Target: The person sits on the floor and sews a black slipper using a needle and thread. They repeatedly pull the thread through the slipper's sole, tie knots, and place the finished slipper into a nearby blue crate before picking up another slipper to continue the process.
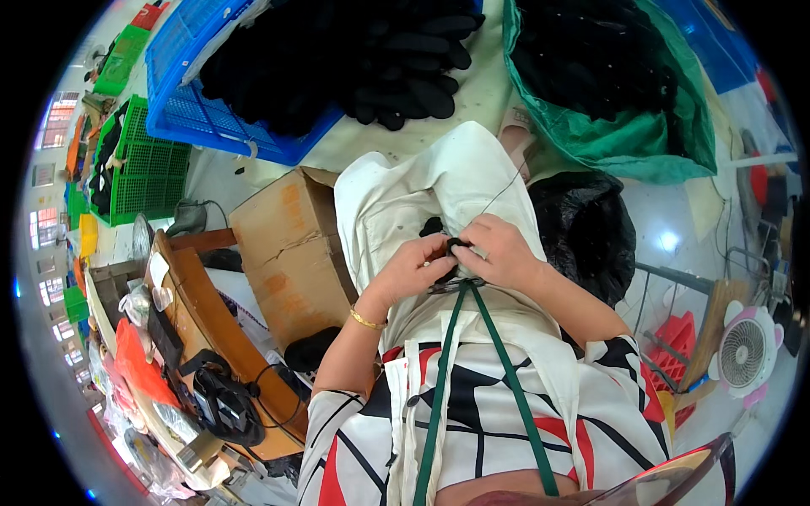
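Quietly, close under the chin, two green straps (515, 384) hang down over a patterned shirt (489, 413) towards the hands. Just past them, above the lap, the left hand (419, 263) and the right hand (498, 255) meet on a small black fabric piece (456, 246), which sits between the fingertips. Each grip is a closed pinch, thumb against fingers — both seem to have hold of the piece, though its far side is hidden. A fine dark thread (504, 191) slants up from beside the right hand.

I would judge the step in hand as close finger work, perhaps tying or stitching; the next move likely calls for the left to steady the fabric while the right minds the thread.

Beyond the pale trousers (481, 164) stand a cardboard box (291, 244) on the left and a black plastic bag (582, 232) on the right. Farther off — a blue crate (190, 114) heaped with black pieces (413, 80) and a green sack (565, 139) of dark stuff.
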The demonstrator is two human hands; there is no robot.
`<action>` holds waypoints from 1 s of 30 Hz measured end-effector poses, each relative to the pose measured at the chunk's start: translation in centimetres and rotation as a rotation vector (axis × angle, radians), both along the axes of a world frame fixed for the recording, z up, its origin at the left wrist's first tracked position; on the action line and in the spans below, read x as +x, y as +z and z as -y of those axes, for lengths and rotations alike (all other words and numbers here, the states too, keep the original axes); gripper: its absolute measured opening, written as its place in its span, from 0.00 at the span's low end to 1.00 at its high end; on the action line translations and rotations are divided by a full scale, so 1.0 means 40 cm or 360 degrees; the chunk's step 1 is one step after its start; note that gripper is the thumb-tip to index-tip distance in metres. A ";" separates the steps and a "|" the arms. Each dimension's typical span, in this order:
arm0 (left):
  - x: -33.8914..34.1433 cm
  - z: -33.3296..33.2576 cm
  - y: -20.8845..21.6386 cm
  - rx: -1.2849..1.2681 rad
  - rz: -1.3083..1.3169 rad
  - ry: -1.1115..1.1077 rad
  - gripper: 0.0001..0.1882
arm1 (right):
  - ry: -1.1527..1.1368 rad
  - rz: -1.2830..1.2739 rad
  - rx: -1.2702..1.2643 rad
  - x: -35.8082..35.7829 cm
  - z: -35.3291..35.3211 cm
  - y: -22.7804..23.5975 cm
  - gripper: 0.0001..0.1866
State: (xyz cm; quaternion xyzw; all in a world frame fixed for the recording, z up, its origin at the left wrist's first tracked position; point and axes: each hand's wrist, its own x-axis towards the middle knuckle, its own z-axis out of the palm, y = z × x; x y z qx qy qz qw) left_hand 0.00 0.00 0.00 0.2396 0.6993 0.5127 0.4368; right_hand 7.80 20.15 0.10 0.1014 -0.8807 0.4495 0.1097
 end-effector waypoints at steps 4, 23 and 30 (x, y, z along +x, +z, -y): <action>0.019 0.013 0.022 -0.0008 -0.0209 0.0284 0.12 | -0.0181 0.0046 -0.0138 -0.011 0.030 -0.002 0.08; 0.091 0.003 -0.015 0.0819 0.0469 0.1238 0.09 | -0.0359 0.1024 -0.2249 -0.005 0.155 -0.026 0.09; 0.061 0.054 -0.033 0.0341 0.0310 0.0999 0.10 | -0.0187 0.0549 -0.1089 0.001 0.111 -0.066 0.16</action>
